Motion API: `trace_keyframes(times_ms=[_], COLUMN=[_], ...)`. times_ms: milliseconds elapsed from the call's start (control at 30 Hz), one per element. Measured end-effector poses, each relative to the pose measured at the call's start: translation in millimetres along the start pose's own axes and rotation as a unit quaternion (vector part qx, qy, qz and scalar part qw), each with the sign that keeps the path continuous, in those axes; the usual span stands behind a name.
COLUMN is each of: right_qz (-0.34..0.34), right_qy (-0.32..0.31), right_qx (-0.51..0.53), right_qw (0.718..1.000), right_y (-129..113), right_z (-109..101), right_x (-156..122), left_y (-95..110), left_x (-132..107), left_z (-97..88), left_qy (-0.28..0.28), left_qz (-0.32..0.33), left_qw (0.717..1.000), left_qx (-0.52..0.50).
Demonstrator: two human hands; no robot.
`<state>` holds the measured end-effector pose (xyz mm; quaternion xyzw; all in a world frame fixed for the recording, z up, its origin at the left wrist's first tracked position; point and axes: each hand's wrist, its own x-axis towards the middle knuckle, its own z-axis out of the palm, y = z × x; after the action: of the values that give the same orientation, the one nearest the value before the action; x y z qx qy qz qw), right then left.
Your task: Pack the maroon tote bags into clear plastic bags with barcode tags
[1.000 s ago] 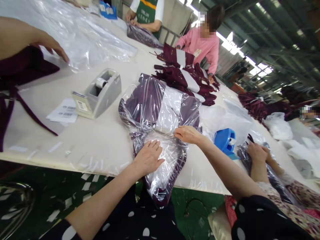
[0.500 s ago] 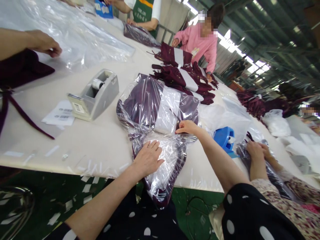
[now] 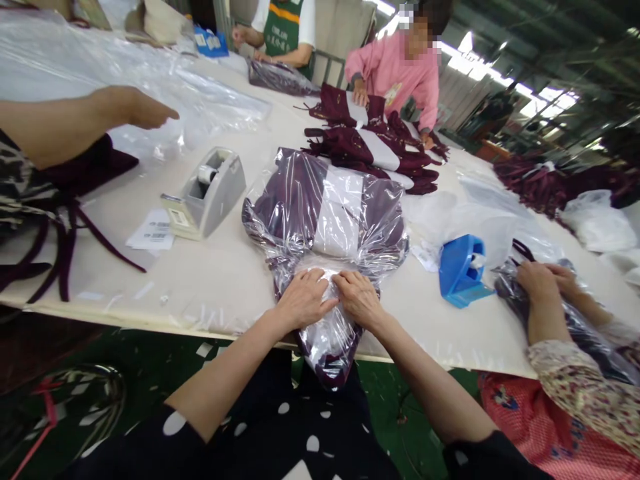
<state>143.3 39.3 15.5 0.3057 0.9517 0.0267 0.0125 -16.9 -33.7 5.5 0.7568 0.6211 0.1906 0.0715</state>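
Observation:
A clear plastic bag (image 3: 327,220) holding a folded maroon and white garment lies on the white table (image 3: 210,280), its near end hanging over the front edge. My left hand (image 3: 304,300) and my right hand (image 3: 358,297) rest side by side on the bag's near part, fingertips meeting at a crease in the film. The fingers of both hands are bent and pressed together on the plastic.
A grey tape dispenser (image 3: 207,193) stands left of the bag beside barcode labels (image 3: 153,232). A blue tape dispenser (image 3: 463,270) is on the right. Another person's hands (image 3: 543,280) hold a bag at the right edge. Folded maroon garments (image 3: 370,143) are stacked behind, with co-workers beyond.
My right hand has come down from the bag's middle to meet my left hand near the table edge. The arm at the far left has reached out over the plastic sheets.

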Motion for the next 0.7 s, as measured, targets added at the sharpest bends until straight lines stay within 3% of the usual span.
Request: trace_keyframes(times_ms=[133,267,400,567,633,700], right_qz=[0.008,0.007,0.007,0.008,-0.001,0.01], right_qy=[-0.008,0.0,0.005,0.028,0.06,0.138], right_qx=[0.012,0.021,0.031,0.05,0.099,0.155], right_qw=[1.0,1.0,0.999,0.998,0.993,0.978], right_y=[3,3,3,2,5,18], right_z=[-4,-3,0,4,2,-4], right_x=[3,1,-1,0,-4,-15], left_y=[3,26,44,43,43,43], left_x=[2,-17,-38,-44,-42,-42], left_z=[-21.3,-37.3,-20.8,-4.2,-5.9,-8.0], left_qy=[-0.01,0.008,-0.028,-0.043,-0.047,-0.047], left_qz=[0.014,0.06,0.067,0.045,0.038,0.034], left_qw=[1.0,0.997,0.996,0.996,0.996,0.996], left_qx=[-0.024,0.042,0.058,0.069,0.067,0.062])
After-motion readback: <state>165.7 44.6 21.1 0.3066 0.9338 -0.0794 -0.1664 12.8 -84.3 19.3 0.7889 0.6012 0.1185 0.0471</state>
